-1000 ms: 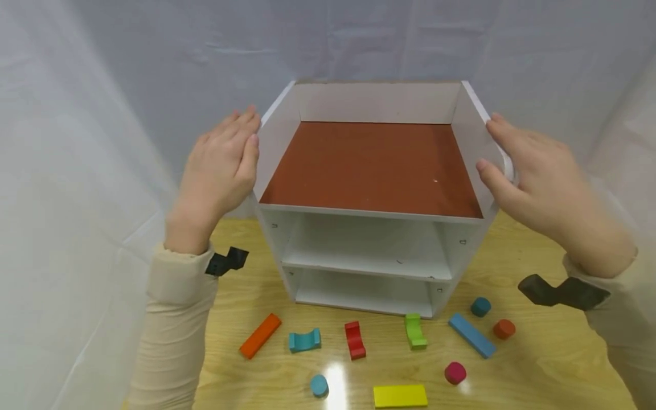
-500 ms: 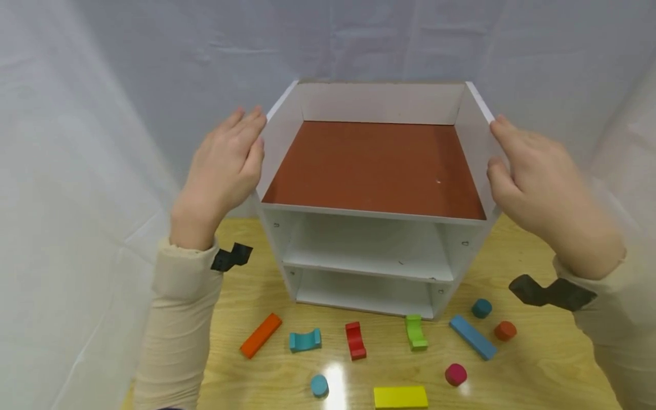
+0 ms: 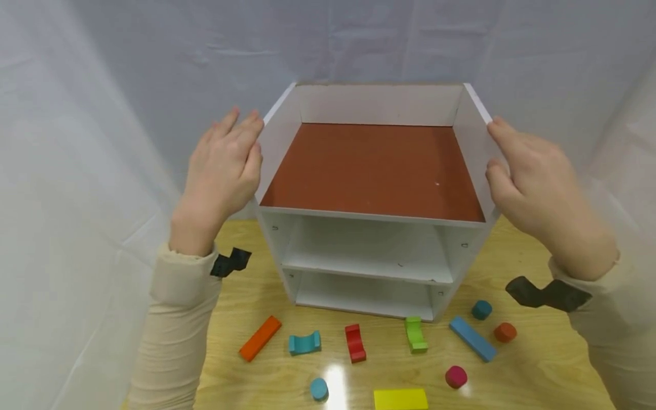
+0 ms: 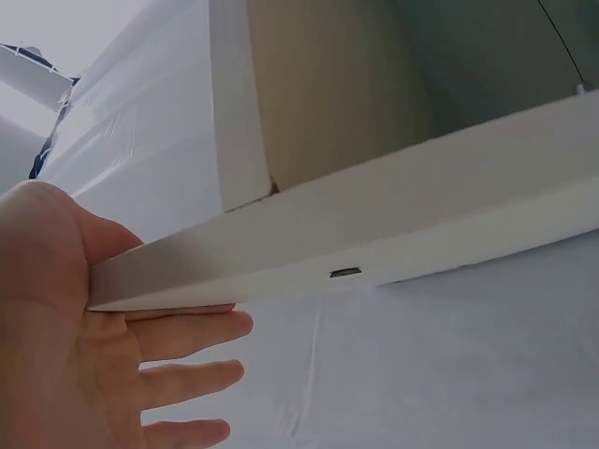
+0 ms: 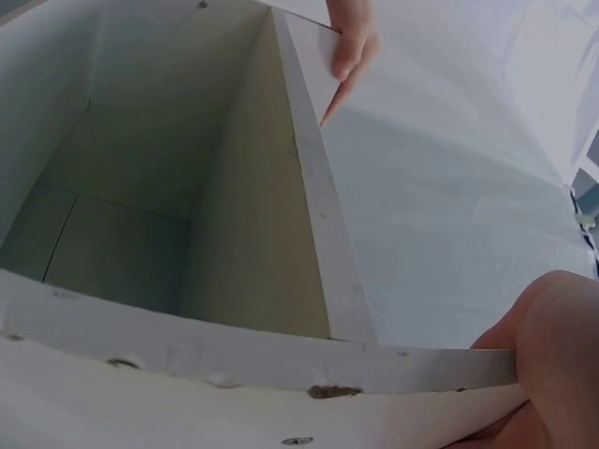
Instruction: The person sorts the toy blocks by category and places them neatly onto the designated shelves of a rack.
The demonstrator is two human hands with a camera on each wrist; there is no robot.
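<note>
The left hand [image 3: 221,165] lies flat against the outer left wall of the white shelf unit [image 3: 374,105], fingers straight and together, gripping nothing. The shelf unit stands between the 2 hands on the wooden table [image 3: 538,364], its brown top tray just inside the fingertips. The right hand [image 3: 533,185] presses the outer right wall, fingers extended, thumb on the wall's front edge. Below the fingers, colored blocks lie scattered before the unit, among them an orange bar [image 3: 260,337] and a blue bar [image 3: 472,339].
</note>
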